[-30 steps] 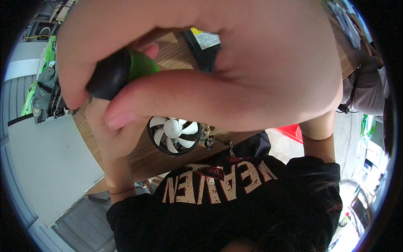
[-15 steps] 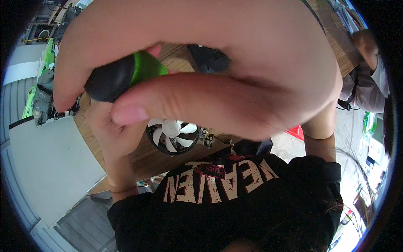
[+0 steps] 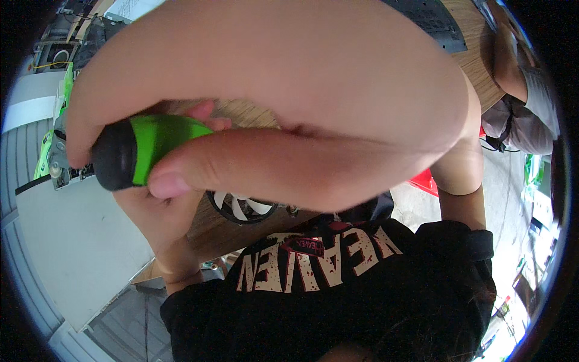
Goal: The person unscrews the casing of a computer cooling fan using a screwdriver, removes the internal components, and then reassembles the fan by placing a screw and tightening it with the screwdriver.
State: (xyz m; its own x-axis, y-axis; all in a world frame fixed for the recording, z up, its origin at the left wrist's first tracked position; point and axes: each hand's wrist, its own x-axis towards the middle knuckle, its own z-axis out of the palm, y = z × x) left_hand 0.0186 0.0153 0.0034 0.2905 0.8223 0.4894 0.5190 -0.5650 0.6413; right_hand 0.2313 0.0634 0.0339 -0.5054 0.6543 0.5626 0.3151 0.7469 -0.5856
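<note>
Close to the camera, my right hand (image 3: 289, 90) is wrapped round the green and black handle of a screwdriver (image 3: 166, 142). Its black butt end points left; the shaft is hidden. My left hand (image 3: 160, 220) sits below and behind it, at the left edge of the wooden table (image 3: 211, 232). A couple of its fingertips show past the green handle, but most of its fingers are covered, and what they touch cannot be made out. Below my right thumb lies a cooling fan (image 3: 238, 208) with white blades in a round black frame, partly hidden.
A black vented panel (image 3: 431, 24) lies on the table at the far right. Another person's arm (image 3: 509, 54) rests at the right edge. Something red (image 3: 425, 182) shows beyond my right forearm. A white board (image 3: 78, 241) and grey-green equipment (image 3: 60, 163) stand at left.
My right hand has moved left and down with the screwdriver, covering more of the fan. The black panel at the far right has come into view.
</note>
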